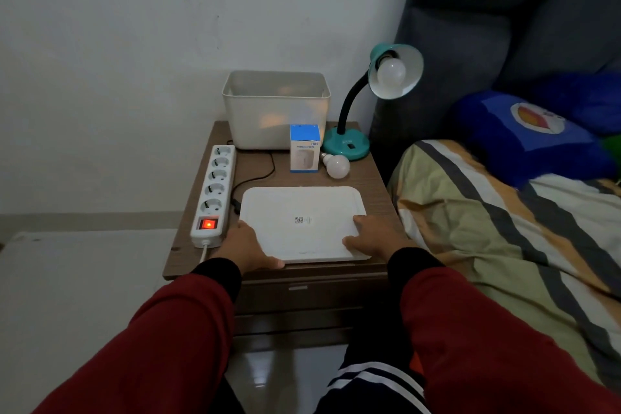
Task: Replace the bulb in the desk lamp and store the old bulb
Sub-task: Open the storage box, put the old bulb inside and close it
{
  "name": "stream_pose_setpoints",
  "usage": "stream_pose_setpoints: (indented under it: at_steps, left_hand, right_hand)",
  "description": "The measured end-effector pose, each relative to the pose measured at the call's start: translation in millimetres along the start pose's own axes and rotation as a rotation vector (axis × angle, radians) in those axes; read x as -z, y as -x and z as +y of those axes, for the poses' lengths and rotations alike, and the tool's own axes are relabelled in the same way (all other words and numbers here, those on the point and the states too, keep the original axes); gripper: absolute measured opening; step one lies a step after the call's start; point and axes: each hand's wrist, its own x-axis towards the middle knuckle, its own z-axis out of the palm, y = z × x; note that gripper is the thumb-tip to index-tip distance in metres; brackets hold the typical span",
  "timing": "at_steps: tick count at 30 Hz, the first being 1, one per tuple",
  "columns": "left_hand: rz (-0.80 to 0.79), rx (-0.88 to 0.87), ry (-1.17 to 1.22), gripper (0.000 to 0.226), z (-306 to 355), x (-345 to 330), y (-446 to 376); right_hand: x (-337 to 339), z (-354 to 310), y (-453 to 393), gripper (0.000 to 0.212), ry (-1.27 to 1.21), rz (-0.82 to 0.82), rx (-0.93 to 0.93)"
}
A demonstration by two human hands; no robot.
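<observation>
Both hands [247, 245] gripping flat lid [302, 222], lamp [395, 72] seemingly facing right

just one head cam, looking forward and down from above the bedside table [366, 178], both hands close in at the near edge, wall behind.

Small brown wood-grain desk [364, 178] wedged between wall and bed. At the back, a white plastic bin [275, 111], with a blue-and-white humidifier box [304, 153] standing just in front of it. Teal gooseneck lamp [346, 144] on the back right corner, loose white bulb [337, 165] lying between box and lamp base. White power strip [215, 190] along the left edge, switch glowing red. Flat white lid [302, 208] up front, black cable [258, 175] snaking behind it.
</observation>
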Motion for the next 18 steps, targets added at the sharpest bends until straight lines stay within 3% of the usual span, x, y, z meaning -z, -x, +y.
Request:
stream_pose_setpoints:
  at_steps: [5,18]
  left_hand:
    - [-0.041,0.023,-0.117,0.073,10,13,-7]
    - [-0.019,0.004,-0.227,0.062,32,52,-37]
  right_hand:
    - [7,-1,-15,0.050,0.060,-0.060,-0.039]
    - [43,-11,-40,0.058,0.169,-0.126,-0.040]
